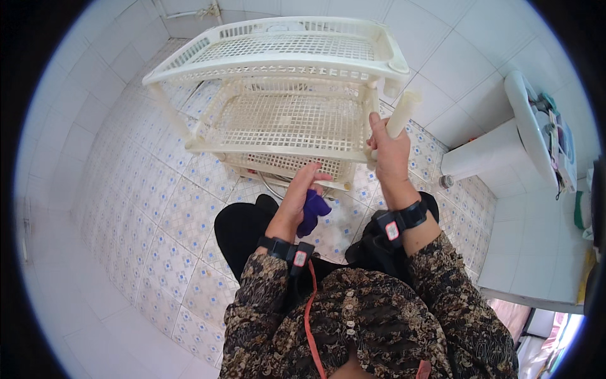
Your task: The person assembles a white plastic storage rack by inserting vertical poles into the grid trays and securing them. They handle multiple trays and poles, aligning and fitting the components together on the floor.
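Observation:
A white plastic tiered basket rack stands before me, its top tier tilted over the middle one. Beside the rack's right corner, my right hand grips a cream plastic post, whose upper end is free of the top basket. My left hand is in front of the lowest tier, with a purple cloth against its palm and the fingers partly bent. The lowest basket lies partly hidden behind the middle one and my left hand.
A white pedestal washbasin with several items on it stands at the right, with a small round metal-coloured object near its foot. White tiled walls surround the patterned tile floor. A pipe runs along the back wall.

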`<state>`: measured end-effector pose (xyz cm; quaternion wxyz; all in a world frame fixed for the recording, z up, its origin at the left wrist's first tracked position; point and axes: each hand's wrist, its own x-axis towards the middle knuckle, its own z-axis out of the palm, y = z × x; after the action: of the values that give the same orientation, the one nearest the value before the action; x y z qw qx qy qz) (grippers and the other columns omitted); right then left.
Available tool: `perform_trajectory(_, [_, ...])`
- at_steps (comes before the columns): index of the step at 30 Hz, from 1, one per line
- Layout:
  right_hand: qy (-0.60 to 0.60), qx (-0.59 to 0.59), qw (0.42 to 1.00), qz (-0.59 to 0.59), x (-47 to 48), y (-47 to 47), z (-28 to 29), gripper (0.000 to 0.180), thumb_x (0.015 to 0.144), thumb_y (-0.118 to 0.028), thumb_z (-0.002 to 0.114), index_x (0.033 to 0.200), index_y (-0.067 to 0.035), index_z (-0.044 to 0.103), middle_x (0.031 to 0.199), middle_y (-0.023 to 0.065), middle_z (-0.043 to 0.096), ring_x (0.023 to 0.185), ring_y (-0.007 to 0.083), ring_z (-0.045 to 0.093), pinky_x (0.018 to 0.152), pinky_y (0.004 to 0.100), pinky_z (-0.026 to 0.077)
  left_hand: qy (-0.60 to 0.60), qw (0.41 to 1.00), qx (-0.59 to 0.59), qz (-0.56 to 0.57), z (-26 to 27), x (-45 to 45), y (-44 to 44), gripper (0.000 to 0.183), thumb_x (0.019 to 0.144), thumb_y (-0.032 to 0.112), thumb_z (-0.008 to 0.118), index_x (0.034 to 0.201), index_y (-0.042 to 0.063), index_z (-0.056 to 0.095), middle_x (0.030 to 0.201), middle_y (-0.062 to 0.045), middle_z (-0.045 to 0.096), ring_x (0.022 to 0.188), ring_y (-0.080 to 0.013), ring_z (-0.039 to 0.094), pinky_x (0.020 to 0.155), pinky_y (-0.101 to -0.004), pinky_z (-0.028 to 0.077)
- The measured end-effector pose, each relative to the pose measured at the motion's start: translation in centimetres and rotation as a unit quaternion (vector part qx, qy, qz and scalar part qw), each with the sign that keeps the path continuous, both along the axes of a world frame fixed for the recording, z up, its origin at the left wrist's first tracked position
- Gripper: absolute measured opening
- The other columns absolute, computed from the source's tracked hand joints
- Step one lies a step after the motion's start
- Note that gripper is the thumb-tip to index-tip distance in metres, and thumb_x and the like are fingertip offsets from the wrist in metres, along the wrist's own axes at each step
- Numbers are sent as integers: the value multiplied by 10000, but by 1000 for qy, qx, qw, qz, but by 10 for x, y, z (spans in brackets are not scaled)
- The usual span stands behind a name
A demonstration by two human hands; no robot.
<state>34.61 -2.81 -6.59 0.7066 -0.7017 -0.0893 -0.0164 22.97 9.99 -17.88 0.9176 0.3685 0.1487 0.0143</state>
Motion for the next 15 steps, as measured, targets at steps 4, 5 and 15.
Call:
perform_trajectory(4, [106,17,993,57,-35,11,-23,293,871,-279,686,727,-59,555,597,-7,507,535,80,463,518,233,379,28,998,42,39,-5,12,2,438,928,423,547,1075,11,553,905,-73,633,674,-94,531,617,-221,434])
perform_trajectory(5, [79,53,993,75,-38,11,-27,291,870,-276,687,727,-61,553,598,-7,506,534,78,460,518,230,376,51,995,63,58,-6,13,1,437,922,430,555,1057,15,564,898,-67,631,689,-95,540,625,-227,435])
perform_trajectory(15, [104,66,985,120,-48,7,-43,271,879,-240,675,718,-68,541,580,-5,502,511,73,456,500,227,373,28,994,58,88,-6,12,-6,293,869,271,647,1034,41,572,865,-23,605,726,-96,563,611,-247,456])
